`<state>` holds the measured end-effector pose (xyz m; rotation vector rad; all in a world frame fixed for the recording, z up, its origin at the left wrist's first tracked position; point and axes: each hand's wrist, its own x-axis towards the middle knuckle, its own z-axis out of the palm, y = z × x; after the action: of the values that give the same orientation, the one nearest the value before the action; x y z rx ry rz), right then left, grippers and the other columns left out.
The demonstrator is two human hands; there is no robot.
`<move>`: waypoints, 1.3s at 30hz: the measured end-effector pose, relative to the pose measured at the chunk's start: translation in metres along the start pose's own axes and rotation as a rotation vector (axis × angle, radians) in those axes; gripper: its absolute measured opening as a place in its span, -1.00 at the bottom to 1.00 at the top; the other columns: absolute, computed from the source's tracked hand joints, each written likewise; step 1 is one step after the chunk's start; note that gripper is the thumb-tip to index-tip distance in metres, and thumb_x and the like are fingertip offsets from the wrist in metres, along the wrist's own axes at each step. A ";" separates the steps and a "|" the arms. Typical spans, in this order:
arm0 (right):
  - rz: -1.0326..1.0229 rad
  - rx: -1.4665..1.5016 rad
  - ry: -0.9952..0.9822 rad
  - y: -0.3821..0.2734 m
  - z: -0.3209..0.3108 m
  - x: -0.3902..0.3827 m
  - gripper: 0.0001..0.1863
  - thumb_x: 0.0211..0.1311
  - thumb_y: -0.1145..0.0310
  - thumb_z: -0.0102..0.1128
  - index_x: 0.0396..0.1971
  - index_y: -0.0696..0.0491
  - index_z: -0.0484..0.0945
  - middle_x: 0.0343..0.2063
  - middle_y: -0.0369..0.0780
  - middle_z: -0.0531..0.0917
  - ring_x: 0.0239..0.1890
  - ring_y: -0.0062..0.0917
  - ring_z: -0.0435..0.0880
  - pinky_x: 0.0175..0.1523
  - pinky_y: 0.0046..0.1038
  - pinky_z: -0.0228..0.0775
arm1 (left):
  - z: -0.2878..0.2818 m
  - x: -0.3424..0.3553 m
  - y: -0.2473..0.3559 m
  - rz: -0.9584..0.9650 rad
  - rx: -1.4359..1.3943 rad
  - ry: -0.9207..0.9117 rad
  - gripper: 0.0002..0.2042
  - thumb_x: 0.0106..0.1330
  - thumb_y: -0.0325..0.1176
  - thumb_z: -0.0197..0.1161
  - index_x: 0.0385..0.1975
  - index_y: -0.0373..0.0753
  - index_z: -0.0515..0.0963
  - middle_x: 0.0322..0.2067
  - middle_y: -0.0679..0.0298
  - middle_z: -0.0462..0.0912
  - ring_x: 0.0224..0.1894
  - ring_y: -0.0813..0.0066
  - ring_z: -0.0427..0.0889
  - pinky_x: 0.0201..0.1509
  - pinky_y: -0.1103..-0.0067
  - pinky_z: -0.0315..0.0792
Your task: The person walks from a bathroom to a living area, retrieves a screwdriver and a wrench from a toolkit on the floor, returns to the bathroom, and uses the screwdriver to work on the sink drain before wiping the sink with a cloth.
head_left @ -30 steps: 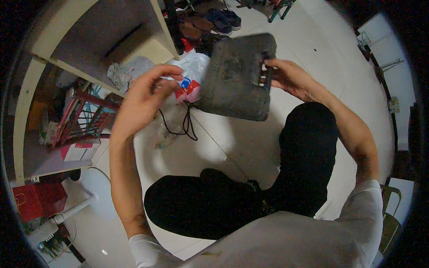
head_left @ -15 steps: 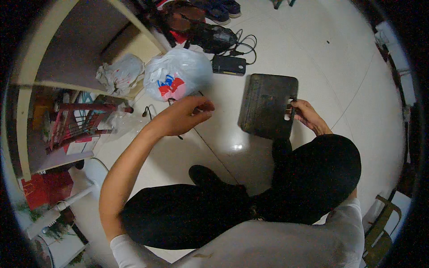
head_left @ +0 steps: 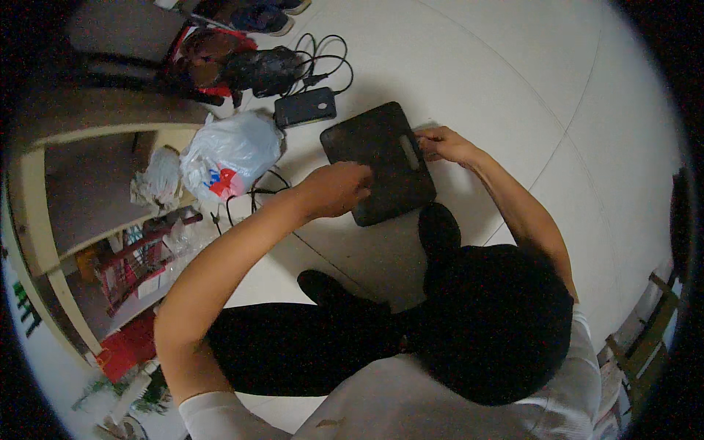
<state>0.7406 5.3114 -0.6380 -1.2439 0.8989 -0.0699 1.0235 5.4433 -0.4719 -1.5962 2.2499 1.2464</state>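
Note:
A flat dark carrying case with rounded corners and a slot handle along its right side lies at a slant in front of my feet. My right hand is at the handle side, its bent fingers and thumb closed on the edge near the upper end of the slot. Over the lower left part of the case is my left hand, its fingers curled together. What its fingertips hold, if anything, is hidden.
Left of the case sit a stuffed white plastic bag and a thin black cable. Beyond lies a black power adapter with a coiled cord. A wooden shelf unit stands at the left; shoes lie at the far side.
The view has turned, and the case lies at a different slant. My left hand has come from beside the bag onto the case, its fingers curling. My right hand has shifted along the handle edge.

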 end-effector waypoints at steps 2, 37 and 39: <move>0.028 -0.093 0.060 0.017 -0.006 -0.007 -0.70 0.47 0.19 0.15 -0.19 0.13 0.69 -0.39 -0.25 0.70 -0.39 -0.55 0.61 -0.25 -0.44 0.54 | 0.015 0.037 -0.001 0.030 0.011 -0.032 -0.75 0.40 -0.27 0.22 -0.09 -0.32 0.57 -0.15 -0.04 0.66 -0.03 -0.05 0.63 0.06 0.18 0.51; 0.009 0.172 0.292 -0.005 0.006 0.022 -0.72 0.44 0.20 0.24 -0.22 0.14 0.70 -0.31 -0.23 0.74 -0.28 -0.52 0.68 -0.16 -0.43 0.56 | 0.105 0.166 0.031 -0.583 -0.208 0.436 -0.66 0.26 -0.19 0.39 -0.20 -0.38 0.61 -0.21 -0.09 0.73 -0.11 -0.01 0.75 -0.04 0.20 0.63; 0.058 0.288 0.255 -0.006 0.009 0.036 -0.69 0.44 0.18 0.25 -0.18 0.17 0.69 -0.27 -0.22 0.75 -0.26 -0.51 0.68 -0.12 -0.42 0.57 | 0.103 0.160 0.039 -0.595 -0.225 0.440 -0.68 0.25 -0.20 0.39 -0.22 -0.37 0.61 -0.20 -0.09 0.73 -0.11 -0.03 0.74 -0.04 0.21 0.63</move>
<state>0.7728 5.2985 -0.6518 -0.9526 1.1019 -0.3070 0.8847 5.3990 -0.6011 -2.5793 1.6227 1.0758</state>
